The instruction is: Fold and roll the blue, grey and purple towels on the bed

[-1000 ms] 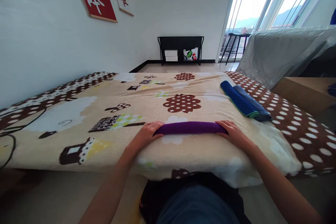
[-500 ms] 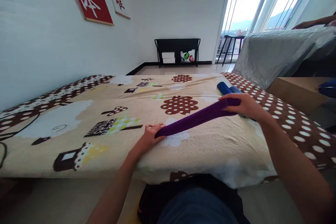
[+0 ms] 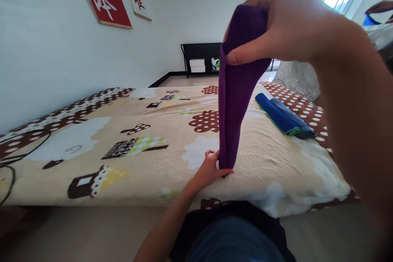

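A long folded purple cloth (image 3: 236, 90) stands nearly upright between my two hands, above the near part of the bed. My right hand (image 3: 276, 28), raised high and close to the camera, grips its top end, thumb in front. Down at the bed's surface, my left hand (image 3: 211, 168) holds the bottom end between thumb and fingers. To the right lie a rolled blue cloth with a green edge (image 3: 276, 114) and, alongside it, a grey-blue rolled cloth (image 3: 293, 118).
The bed is covered by a patterned beige blanket (image 3: 147, 176). A black rack (image 3: 199, 52) stands by the far wall. At the far right, another person's hand (image 3: 380, 7) holds something blue above plastic sheeting (image 3: 296, 77).
My right hand has risen toward the camera, turning the purple cloth from slanted to nearly upright. My left hand moved right with the lower end. The other person's hands now show something blue.
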`<action>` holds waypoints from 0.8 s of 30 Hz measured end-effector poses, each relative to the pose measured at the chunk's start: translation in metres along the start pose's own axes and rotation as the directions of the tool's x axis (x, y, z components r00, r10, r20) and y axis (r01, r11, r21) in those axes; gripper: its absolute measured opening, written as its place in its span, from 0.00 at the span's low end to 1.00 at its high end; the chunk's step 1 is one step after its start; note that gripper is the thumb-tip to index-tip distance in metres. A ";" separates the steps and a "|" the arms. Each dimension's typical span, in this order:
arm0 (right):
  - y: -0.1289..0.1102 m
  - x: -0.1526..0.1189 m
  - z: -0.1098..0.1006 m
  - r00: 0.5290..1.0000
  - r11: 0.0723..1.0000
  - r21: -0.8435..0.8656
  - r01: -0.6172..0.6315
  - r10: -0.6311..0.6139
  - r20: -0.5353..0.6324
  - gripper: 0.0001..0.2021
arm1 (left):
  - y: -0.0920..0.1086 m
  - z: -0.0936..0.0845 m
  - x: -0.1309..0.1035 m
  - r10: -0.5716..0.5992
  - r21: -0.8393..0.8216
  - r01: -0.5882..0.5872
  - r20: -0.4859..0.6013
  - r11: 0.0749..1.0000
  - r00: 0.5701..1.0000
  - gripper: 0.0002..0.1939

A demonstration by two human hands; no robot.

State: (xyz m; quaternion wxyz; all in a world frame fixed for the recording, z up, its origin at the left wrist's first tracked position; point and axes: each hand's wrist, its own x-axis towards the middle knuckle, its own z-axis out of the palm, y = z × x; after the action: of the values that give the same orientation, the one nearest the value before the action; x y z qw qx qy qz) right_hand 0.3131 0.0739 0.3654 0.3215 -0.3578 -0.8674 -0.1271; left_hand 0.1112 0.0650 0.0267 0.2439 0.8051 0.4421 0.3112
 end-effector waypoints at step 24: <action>0.043 0.014 -0.012 0.990 0.903 -0.420 -0.089 0.128 0.064 0.40 | 0.004 0.005 0.004 -0.074 -0.095 0.087 0.131 0.992 0.989 0.40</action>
State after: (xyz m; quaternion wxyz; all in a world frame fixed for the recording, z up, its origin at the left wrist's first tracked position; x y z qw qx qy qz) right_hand 0.3410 0.1069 0.3832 0.2054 -0.4711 -0.8127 -0.2745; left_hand 0.1186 0.0661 0.0275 0.3240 0.7914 0.4418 0.2710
